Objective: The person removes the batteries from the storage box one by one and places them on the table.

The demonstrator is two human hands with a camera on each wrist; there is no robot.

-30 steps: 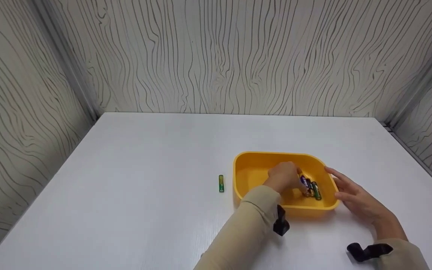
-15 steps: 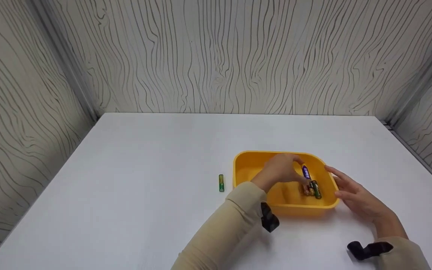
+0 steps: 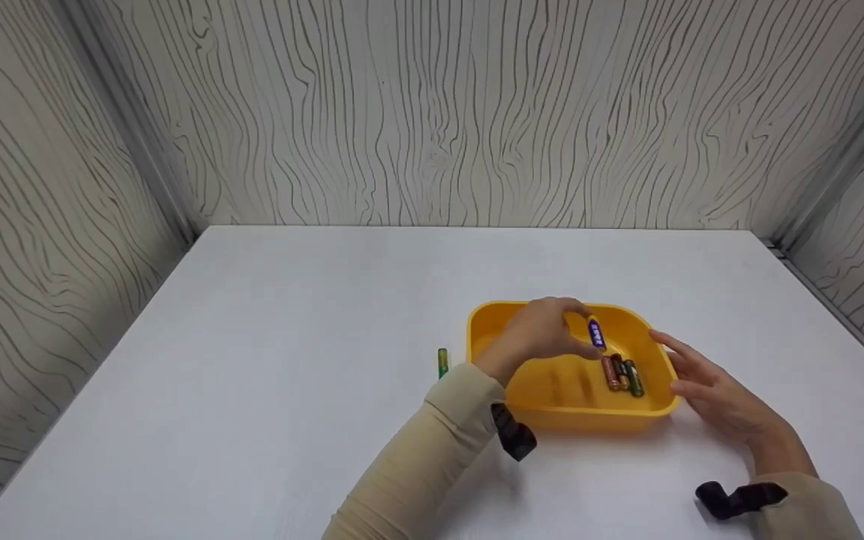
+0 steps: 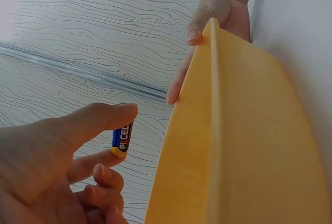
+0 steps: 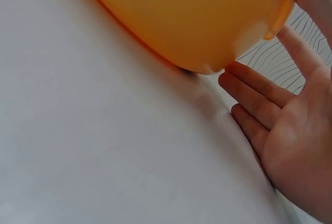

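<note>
Endwise, left fingers (image 4: 94, 165) pinch the blue battery (image 4: 121, 139); straight right fingers (image 5: 254, 98) touch the box (image 3: 589, 421)

White, smooth, flat-topped table (image 3: 267, 375). On it, right of centre: yellow, rounded-rectangular plastic bin (image 3: 589, 421). Just left of bin: green-and-gold cylindrical battery (image 3: 442, 360), lying near-to-far, near end hidden.

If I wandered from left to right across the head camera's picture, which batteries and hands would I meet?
A green battery, the left hand, a blue battery, a red battery, a dark battery, another green battery, the right hand.
</note>
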